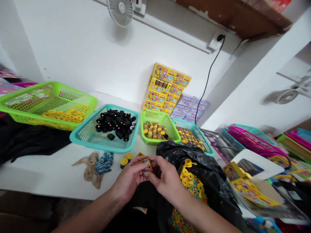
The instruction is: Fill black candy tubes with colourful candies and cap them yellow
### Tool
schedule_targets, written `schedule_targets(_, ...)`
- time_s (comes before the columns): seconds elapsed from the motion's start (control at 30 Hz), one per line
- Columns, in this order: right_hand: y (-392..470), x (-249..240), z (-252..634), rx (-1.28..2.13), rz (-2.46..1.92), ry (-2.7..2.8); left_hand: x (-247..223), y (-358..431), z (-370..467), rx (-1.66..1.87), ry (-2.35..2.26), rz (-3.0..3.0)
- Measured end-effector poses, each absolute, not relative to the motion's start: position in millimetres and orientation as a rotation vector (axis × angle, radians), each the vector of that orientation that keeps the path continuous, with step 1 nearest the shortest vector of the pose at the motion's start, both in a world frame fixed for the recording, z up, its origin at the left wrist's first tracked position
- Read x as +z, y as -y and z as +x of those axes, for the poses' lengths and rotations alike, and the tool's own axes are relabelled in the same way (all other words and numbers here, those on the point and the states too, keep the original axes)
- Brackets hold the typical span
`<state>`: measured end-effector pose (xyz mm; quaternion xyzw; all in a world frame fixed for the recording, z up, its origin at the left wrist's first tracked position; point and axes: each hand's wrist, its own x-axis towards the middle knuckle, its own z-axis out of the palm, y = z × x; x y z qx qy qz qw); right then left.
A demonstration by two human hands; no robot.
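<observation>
My left hand (132, 176) and my right hand (167, 179) meet over the near edge of the table, fingers closed around a small piece with a colourful printed label (148, 165). Its shape is partly hidden by the fingers. Just left of my left hand stand two small black pots with yellow lids (126, 159). Close to my right forearm, a black plastic bag (204, 168) lies open, with yellow ring-shaped plastic parts (186, 176) and many small coloured beads (178, 221) inside.
A teal basket (80, 136) holds black parts; a green basket (21, 108) holds yellow parts. Yellow-lidded pots fill a smaller green basket (171, 127) and a blue basket (209, 149). Yellow boxes (161, 97) stand stacked behind. Knotted cloths (93, 168) lie left; a scale (263, 161) stands right.
</observation>
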<state>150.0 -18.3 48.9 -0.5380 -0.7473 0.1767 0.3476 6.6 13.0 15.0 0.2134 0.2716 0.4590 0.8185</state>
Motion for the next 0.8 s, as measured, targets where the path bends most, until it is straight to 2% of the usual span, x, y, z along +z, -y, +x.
schedule_targets(0.13, -12, 60, 146, 0.365, -1.467, 2.092, 23, -21, -4, 0.983, -0.535, 0.556)
schedule_targets(0.27, -80, 80, 165, 0.081, -1.924, 2.072, 22, -31, -28, 1.061, -0.767, 0.748)
schedule_targets(0.53, -225, 88, 233, -0.065, -2.365, 1.822, -15, -35, -75, 1.174, -1.132, 0.995)
schedule_targets(0.67, -234, 88, 234, -0.036, -2.347, 1.870, -27, -34, -88, 1.216, -1.271, 1.141)
schedule_targets(0.8, -188, 94, 211, -0.040, -2.104, 2.015, -29, -32, -91, 1.235, -1.386, 1.391)
